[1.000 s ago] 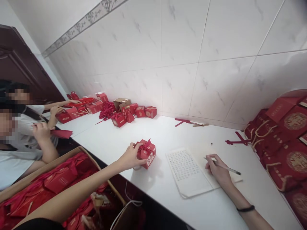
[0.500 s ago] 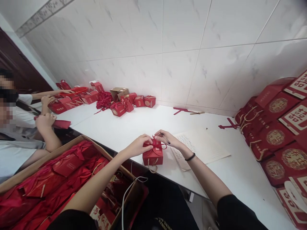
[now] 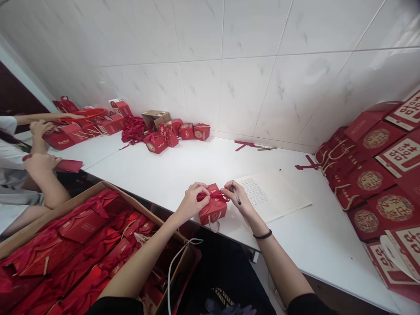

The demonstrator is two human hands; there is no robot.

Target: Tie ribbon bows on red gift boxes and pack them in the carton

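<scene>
Bow of red fabric: our left hand pinches at nine o'clock, right hand at three, probably for even tension.

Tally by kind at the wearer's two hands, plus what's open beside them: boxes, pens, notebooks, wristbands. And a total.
Red box: 1
Pen: 1
Open notebook: 1
Black wristband: 1
Total: 4
</scene>
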